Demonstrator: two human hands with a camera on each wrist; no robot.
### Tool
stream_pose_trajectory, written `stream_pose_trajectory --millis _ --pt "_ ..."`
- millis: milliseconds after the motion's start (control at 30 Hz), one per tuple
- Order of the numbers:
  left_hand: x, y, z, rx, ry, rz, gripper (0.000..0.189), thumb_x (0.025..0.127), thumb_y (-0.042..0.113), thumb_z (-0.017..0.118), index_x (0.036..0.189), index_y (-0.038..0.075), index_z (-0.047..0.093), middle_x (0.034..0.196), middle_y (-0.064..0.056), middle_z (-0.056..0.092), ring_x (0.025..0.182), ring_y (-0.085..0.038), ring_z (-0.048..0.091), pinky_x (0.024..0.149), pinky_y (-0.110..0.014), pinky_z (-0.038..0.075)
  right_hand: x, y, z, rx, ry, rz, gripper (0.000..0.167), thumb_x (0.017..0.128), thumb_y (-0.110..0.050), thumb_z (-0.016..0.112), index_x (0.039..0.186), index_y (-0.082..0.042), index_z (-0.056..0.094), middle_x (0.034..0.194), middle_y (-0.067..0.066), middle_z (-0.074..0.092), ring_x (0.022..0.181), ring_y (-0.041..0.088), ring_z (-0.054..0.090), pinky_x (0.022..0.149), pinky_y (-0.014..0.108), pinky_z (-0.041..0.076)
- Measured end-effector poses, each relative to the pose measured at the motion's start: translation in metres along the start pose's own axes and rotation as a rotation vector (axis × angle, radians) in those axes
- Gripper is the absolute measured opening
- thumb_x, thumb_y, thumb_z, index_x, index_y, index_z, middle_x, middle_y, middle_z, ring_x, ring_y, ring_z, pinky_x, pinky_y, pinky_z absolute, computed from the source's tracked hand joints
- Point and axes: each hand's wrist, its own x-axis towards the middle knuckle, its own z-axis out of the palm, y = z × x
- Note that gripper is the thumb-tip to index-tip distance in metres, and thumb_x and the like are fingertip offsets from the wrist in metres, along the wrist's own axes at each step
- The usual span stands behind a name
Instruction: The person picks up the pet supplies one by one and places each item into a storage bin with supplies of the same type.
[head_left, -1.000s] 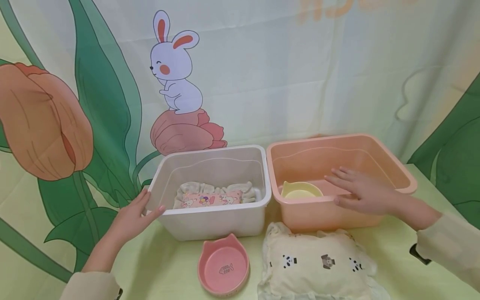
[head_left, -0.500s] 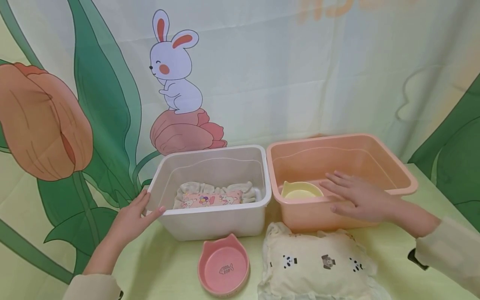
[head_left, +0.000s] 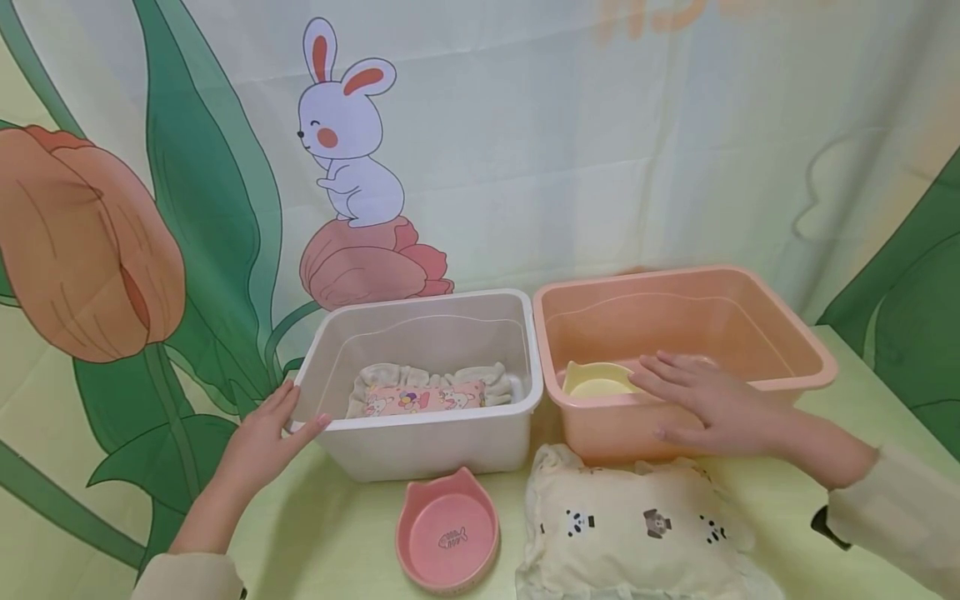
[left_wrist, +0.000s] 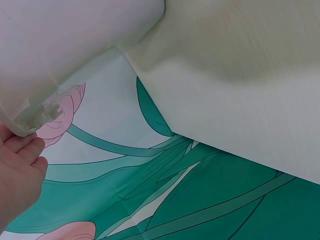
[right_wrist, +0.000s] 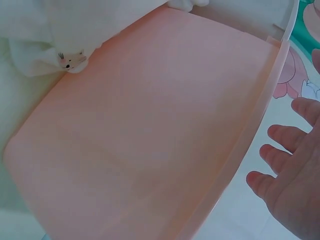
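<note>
My left hand rests at the front left corner of a white plastic bin. Its thumb lies by the front rim, and in the left wrist view the fingertips touch the rim's outside edge. Inside that bin is a small pink rabbit-print pillow with white ruffles. My right hand hovers flat with spread fingers over the front rim of a peach plastic bin, holding nothing. A yellow cat-eared bowl sits in this bin, its right side partly hidden by the fingers.
In front of the bins lie a pink cat-eared bowl with a fishbone mark and a cream ruffled pillow with animal faces. The bins stand side by side on a pale green tabletop. A printed curtain hangs behind.
My right hand has drifted slightly left and down over the peach bin's front rim, covering more of the yellow bowl. My left hand has stayed at the white bin's corner.
</note>
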Motion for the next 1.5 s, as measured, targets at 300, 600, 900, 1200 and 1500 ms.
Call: stream_pose_trajectory --millis 300,600,900,1200,1500 --pt "0.0 -0.001 0.001 0.003 -0.005 0.0 0.081 0.086 0.055 0.042 0.137 -0.005 0.022 0.145 -0.021 0.016 0.128 -0.047 0.02 0.096 -0.065 0.021 -0.002 -0.007 0.003 -0.038 0.026 -0.047 0.058 0.085 -0.041 0.053 0.136 -0.017 0.037 0.141 0.01 0.034 0.13 0.034 0.028 0.102 0.051 0.022" --pt "0.0 0.001 -0.001 0.007 -0.018 0.011 0.081 0.087 0.054 0.041 0.138 -0.005 0.021 0.145 -0.022 0.014 0.128 -0.048 0.018 0.096 -0.065 0.02 -0.005 -0.015 0.004 -0.001 0.023 -0.044 0.058 0.085 -0.045 0.051 0.136 -0.021 0.037 0.144 0.008 0.029 0.131 0.031 0.026 0.101 0.051 0.027" --pt "0.0 0.001 -0.002 0.005 -0.021 0.013 0.08 0.087 0.053 0.041 0.138 -0.005 0.02 0.146 -0.022 0.014 0.128 -0.047 0.018 0.096 -0.064 0.02 -0.008 -0.024 0.001 0.026 0.002 -0.056 0.061 0.085 -0.048 0.05 0.138 -0.023 0.032 0.145 0.008 0.028 0.131 0.034 0.026 0.099 0.054 0.03" --pt "0.0 0.001 -0.002 0.002 -0.014 0.019 0.079 0.087 0.052 0.042 0.138 -0.005 0.021 0.146 -0.022 0.014 0.129 -0.047 0.017 0.097 -0.064 0.019 -0.009 -0.028 0.004 -0.012 0.003 -0.08 0.063 0.084 -0.049 0.051 0.138 -0.023 0.031 0.143 0.006 0.032 0.13 0.032 0.029 0.099 0.05 0.032" --pt "0.0 0.0 -0.001 -0.007 -0.017 0.005 0.08 0.087 0.054 0.041 0.139 -0.003 0.019 0.147 -0.02 0.012 0.129 -0.047 0.017 0.096 -0.066 0.018 -0.01 -0.032 0.008 -0.007 -0.017 -0.082 0.062 0.083 -0.047 0.053 0.138 -0.027 0.031 0.143 0.004 0.031 0.13 0.029 0.031 0.096 0.046 0.038"
